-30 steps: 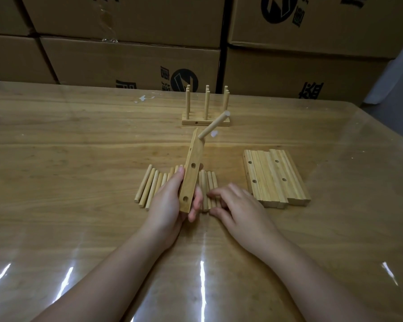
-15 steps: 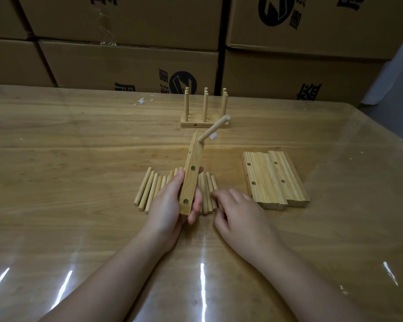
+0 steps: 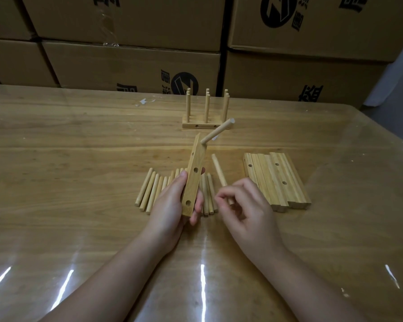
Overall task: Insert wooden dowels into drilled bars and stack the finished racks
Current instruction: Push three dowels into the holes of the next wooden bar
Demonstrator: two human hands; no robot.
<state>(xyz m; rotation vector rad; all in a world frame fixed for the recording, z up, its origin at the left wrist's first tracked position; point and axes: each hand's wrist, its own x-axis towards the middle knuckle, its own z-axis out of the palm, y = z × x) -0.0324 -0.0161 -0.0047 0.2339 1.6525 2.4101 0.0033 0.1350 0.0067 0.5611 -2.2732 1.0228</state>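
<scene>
My left hand grips a drilled wooden bar by its near end, tilted up and away from me. One dowel sticks out of the bar's far hole; two nearer holes stand empty. My right hand pinches a single loose dowel, lifted just right of the bar. A row of loose dowels lies on the table under and beside my left hand. Finished racks with upright dowels stand at the back.
A pile of drilled bars lies to the right of my right hand. The wooden table carries a glossy clear cover. Stacked cardboard boxes wall off the far edge.
My right hand has picked one dowel out of the row and raised it beside the bar. The left hand and its bar have barely moved.
</scene>
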